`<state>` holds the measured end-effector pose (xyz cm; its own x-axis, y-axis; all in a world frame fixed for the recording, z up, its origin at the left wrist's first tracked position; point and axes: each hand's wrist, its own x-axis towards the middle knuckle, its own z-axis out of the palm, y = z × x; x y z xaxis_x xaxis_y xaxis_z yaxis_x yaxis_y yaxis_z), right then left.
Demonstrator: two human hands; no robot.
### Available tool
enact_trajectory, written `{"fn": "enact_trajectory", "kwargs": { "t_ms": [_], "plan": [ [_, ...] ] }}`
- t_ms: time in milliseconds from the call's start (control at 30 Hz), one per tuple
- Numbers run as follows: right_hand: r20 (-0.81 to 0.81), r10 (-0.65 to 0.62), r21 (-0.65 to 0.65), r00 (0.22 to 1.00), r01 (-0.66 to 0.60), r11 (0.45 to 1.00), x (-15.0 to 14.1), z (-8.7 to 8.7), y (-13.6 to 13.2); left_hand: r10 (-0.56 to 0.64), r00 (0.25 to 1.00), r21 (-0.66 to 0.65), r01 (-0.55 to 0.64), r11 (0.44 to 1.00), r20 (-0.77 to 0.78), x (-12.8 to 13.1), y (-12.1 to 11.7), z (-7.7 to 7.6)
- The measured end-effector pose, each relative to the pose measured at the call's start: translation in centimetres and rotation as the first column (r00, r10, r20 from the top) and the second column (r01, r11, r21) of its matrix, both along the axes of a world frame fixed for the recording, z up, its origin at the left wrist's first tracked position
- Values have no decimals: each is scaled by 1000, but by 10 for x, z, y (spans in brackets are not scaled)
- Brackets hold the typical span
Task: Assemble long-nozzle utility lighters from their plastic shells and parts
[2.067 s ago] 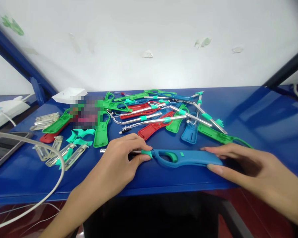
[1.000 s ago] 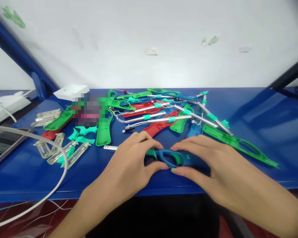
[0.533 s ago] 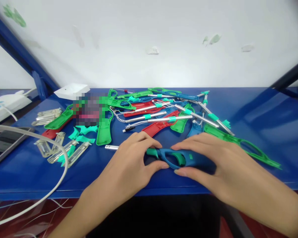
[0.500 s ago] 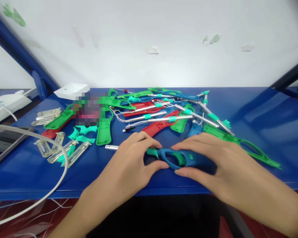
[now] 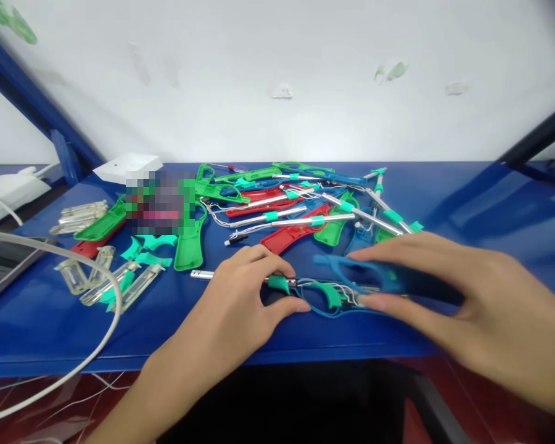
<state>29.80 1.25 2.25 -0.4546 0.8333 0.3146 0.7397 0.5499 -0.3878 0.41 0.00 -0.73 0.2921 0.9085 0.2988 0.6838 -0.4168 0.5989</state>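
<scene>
My left hand is closed round the neck of an opened long-neck lighter, its thumb and fingers at the front of the blue lower shell. The lighter's metal tube sticks out to the left. Inside the shell, a green trigger and white wires are exposed. Between thumb and fingers, my right hand holds a blue upper casing half, raised and apart from the lower shell at its left end. That casing half is blurred, and its right end lies in the palm's shadow.
Red, green and blue lighter shells, including a red shell, lie behind my hands among metal tubes. Clear fuel tanks and green triggers lie left. A white cable loops over the blue table.
My right hand has lifted the blue upper casing half off the lighter and moved right and slightly up. Wires and trigger inside now show. My left hand has kept its hold.
</scene>
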Motion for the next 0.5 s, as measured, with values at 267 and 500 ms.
{"fn": "enact_trajectory", "kwargs": {
  "t_ms": [267,500],
  "plan": [
    [4,-126,9,992,126,992,26,-17,18,-7,1000,34,6,999,14,-5,0,-5],
    [-40,-144,87,989,147,985,19,-18,0,12,1000,90,-14,996,24,-16,-11,-12]
  ]
}}
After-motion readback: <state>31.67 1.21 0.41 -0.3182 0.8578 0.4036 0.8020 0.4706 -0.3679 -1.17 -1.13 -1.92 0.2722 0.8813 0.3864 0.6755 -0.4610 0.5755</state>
